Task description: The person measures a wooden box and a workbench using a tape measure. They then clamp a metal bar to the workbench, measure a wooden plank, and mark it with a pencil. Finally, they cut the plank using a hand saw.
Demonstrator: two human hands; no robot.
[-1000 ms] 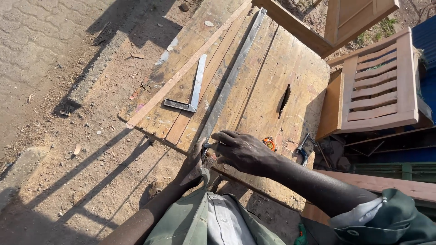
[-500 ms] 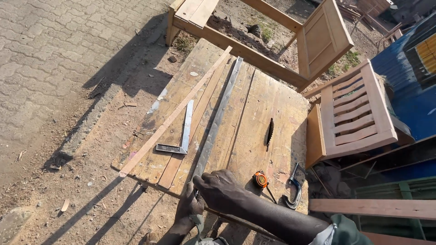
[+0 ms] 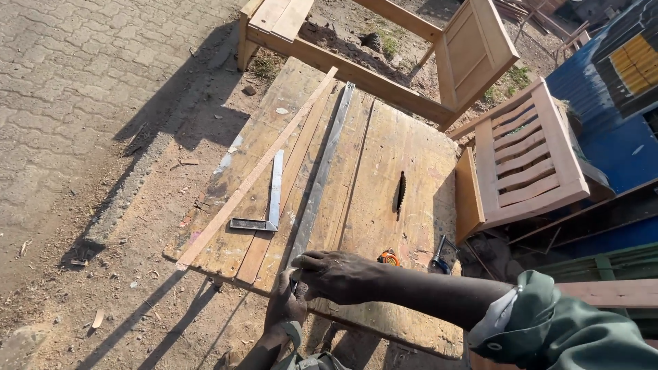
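Both hands clamped on the near end of long metal bar [image 3: 322, 171]: right hand [image 3: 339, 274] folded over top, left hand [image 3: 286, 307] gripping from beneath at surface [image 3: 411, 157] edge. Lying along surface middle, long axis running from 6 toward 1 o'clock. Probably stiff, fairly heavy, smooth; best held near both ends. Steel square [image 3: 264, 205] at 9 o'clock, apart.
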